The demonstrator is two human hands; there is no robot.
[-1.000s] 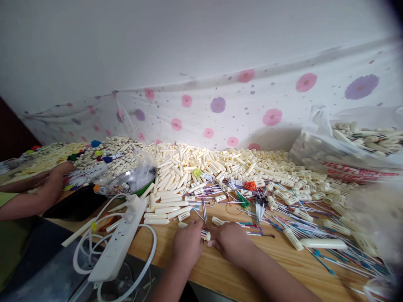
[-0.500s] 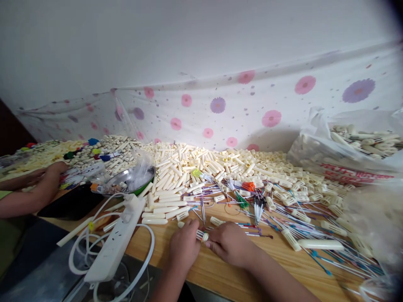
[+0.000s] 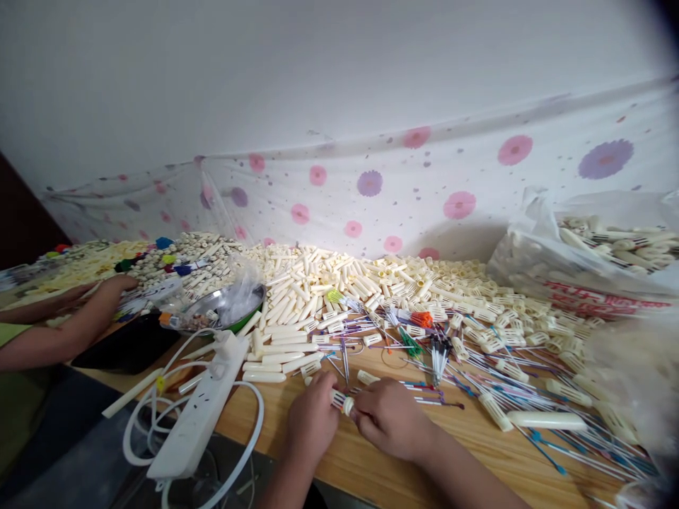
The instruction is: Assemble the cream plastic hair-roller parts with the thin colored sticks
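My left hand (image 3: pixel 312 417) is closed around a cream plastic tube (image 3: pixel 341 401) above the front of the wooden table. The tube's slotted end, with dark stripes and a rounded tip, sticks out to the right of my fist. The fingers of my right hand (image 3: pixel 391 417) are closed at that tip, thumb and forefinger pinched together there. My fingers hide the rest of the tube. Behind my hands lie slotted cream caps (image 3: pixel 368 378) and thin white sticks with coloured ends (image 3: pixel 438 360).
Cream tubes (image 3: pixel 297 311) are heaped along the floral wall sheet. A white power strip (image 3: pixel 197 417) with looped cable lies left, by a metal bowl (image 3: pixel 249 300). At far left are another person's arms (image 3: pixel 88 318). A filled plastic bag (image 3: pixel 583 268) stands right.
The view has shifted slightly, moving the scene a little right and down. Both my hands stay at the tube, its slotted end still between them. The other person's hand remains over the left pile.
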